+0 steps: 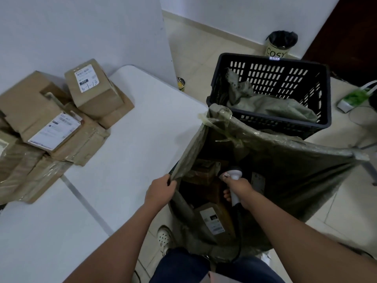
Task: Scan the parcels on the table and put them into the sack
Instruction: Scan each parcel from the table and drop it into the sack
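A large grey-green sack (285, 172) stands open beside the white table (130, 152). My left hand (161, 193) grips the sack's near rim and holds it open. My right hand (238, 190) holds a white barcode scanner (233, 180) over the sack's mouth. Inside the sack lie brown parcels, one with a white label (212, 220). A pile of cardboard parcels (51, 123) sits at the table's left; the top box (91, 88) carries a handwritten label.
A black plastic crate (271, 78) holding folded sacks stands behind the open sack. A bin with a black liner (279, 45) is by the far wall. A chair leg (369, 170) is at the right. My white shoe (164, 238) is on the tiled floor.
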